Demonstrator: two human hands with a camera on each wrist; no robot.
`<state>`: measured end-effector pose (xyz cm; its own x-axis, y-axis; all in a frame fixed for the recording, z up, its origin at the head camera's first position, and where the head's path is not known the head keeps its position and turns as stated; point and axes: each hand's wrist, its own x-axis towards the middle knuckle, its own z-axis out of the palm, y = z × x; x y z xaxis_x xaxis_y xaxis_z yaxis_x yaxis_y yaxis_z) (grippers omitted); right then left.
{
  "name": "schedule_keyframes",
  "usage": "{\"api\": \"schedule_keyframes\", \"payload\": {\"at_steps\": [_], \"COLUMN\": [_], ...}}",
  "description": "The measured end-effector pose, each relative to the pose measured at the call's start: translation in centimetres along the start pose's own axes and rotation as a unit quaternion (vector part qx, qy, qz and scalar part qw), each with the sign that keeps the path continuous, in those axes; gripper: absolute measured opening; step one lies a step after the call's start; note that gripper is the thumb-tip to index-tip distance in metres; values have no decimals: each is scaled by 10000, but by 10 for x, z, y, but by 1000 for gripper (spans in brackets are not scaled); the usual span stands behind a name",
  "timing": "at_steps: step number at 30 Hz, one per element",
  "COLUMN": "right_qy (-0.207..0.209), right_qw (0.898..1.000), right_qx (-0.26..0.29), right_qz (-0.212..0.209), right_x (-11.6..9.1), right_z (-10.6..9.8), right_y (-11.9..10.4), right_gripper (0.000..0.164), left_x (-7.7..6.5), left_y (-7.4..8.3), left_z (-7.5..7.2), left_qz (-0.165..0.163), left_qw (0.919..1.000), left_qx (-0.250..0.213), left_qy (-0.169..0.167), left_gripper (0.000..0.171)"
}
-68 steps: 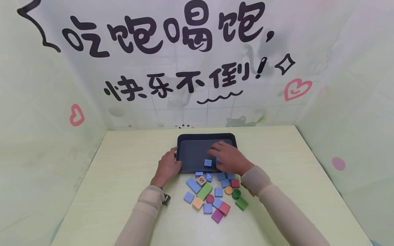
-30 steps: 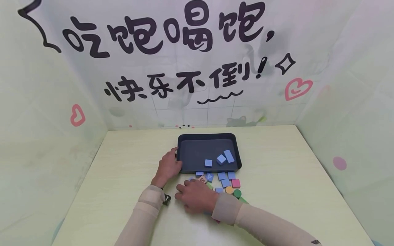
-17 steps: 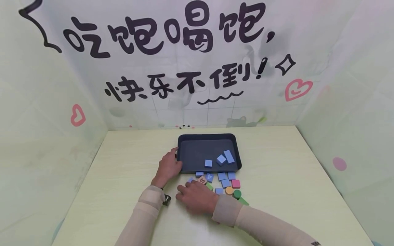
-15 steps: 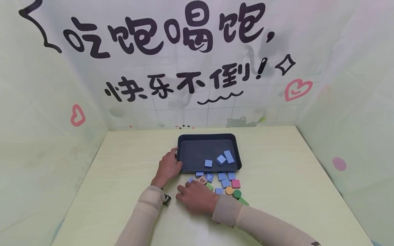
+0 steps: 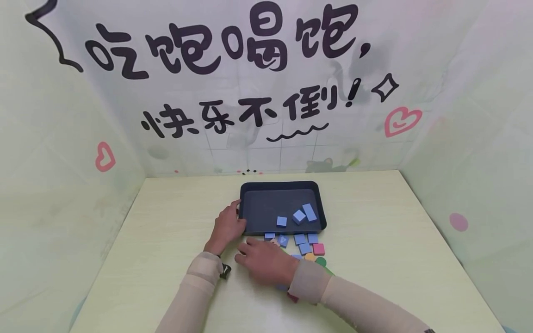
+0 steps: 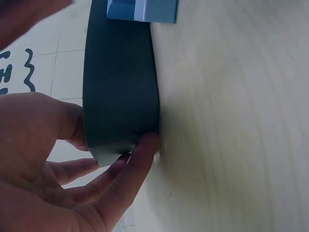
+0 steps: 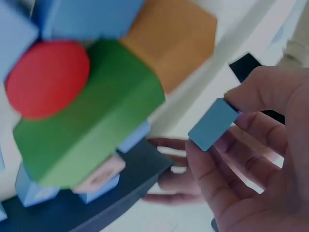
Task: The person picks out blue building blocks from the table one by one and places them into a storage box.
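My right hand (image 5: 266,261) hovers over the left part of a pile of blocks and hides much of it. In the right wrist view, its thumb and fingers pinch a small blue block (image 7: 213,124). The left edge of the dark tray (image 5: 262,203) is gripped by my left hand (image 5: 226,230), whose fingertips press the outer wall in the left wrist view. Inside the tray lie three blue blocks: a square one (image 5: 281,222) near the front, plus a tilted one (image 5: 299,216) and an oblong one (image 5: 310,212) at the right.
Against the tray's front stand several blue blocks (image 5: 300,239), with a pink block (image 5: 318,249) to the right. A green cylinder (image 5: 320,262) sits lower. The right wrist view shows a green oblong block (image 7: 96,116), a red cylinder (image 7: 48,79) and an orange block (image 7: 174,41).
My right hand has left the tray, where three blue blocks now lie, and gone down left to the pile. Just now it has shifted slightly toward the tray. The left hand keeps its place.
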<state>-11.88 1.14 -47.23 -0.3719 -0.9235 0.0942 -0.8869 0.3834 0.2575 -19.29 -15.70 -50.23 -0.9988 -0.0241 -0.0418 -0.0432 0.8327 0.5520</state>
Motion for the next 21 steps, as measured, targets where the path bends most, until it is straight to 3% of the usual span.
{"api": "schedule_keyframes", "payload": {"at_steps": [3, 8, 21], "right_qy": [174, 85, 163], "right_qw": [9997, 9990, 9907], "right_qx": [71, 192, 609], "right_qz": [123, 394, 1209], "right_x": [-2, -3, -12], "right_z": [-4, -5, 0], "right_y": [9, 26, 65], "right_gripper": [25, 29, 21], "left_x": [1, 1, 0], "left_y": [-1, -1, -1], "left_z": [0, 0, -1], "left_qz": [13, 35, 62], "left_qw": [10000, 10000, 10000], "left_qx": [2, 18, -32], "left_qy": [8, -5, -52], "left_gripper": [64, 65, 64]}}
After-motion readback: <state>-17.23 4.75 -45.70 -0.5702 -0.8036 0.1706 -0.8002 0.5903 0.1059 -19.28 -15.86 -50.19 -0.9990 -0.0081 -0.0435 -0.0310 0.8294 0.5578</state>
